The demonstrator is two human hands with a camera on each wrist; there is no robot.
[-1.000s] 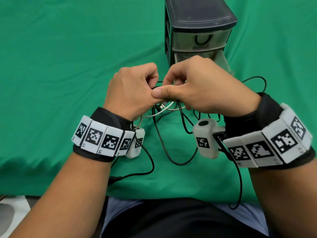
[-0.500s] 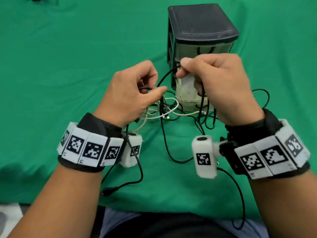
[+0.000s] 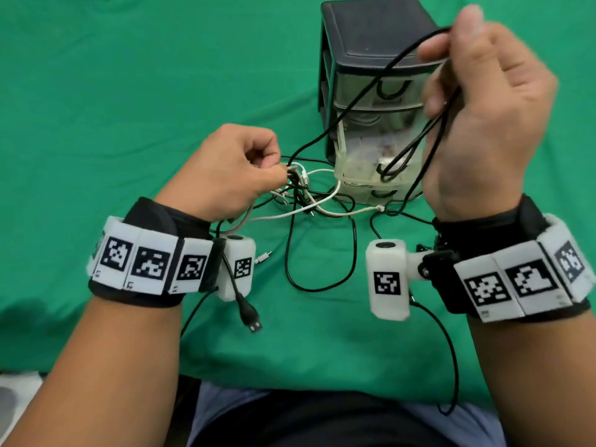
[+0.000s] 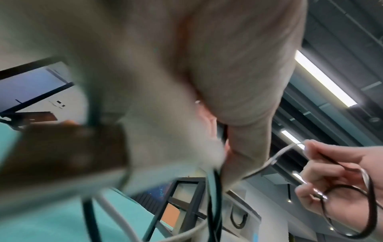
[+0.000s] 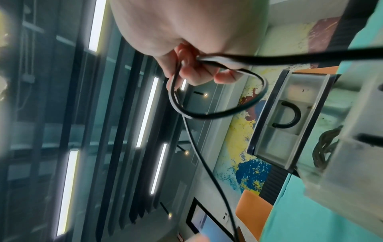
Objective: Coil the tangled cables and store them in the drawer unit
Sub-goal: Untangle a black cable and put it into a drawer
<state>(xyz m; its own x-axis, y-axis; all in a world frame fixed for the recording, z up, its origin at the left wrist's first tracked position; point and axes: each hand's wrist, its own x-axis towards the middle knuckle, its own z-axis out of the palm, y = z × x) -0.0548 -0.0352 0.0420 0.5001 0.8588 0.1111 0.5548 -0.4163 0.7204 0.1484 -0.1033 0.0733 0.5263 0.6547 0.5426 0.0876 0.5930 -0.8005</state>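
Fingers of the right hand pinch a looped black cable above the drawer unit; the left hand pinches the tangled cables on the green-covered bench.

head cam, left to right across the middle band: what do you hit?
left hand pinching the cable tangle → white cable trailing right → pulled-out clear drawer of the drawer unit → right hand raised, gripping a looped black cable.
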